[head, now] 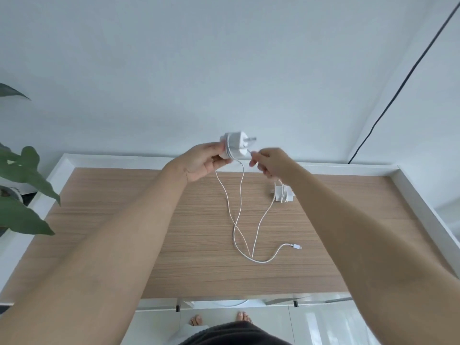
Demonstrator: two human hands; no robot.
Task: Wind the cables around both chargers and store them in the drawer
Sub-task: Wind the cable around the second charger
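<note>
A wooden tabletop with a white raised rim is filling the lower half of the view, standing against a pale wall. A black cord is running down the wall at the right. Green plant leaves are showing at the left edge.

Both bare forearms are reaching forward above the table. The left hand is gripping a white charger, holding it raised off the table near the far edge, prongs pointing right; a turn of cable is lying around its body. The right hand is pinching the white cable just beside the charger. From the hands the cable is hanging in long loops down to the tabletop, its plug end lying flat toward the right.

A second charger, already wrapped in its cable, is sitting on the table under the right wrist.
</note>
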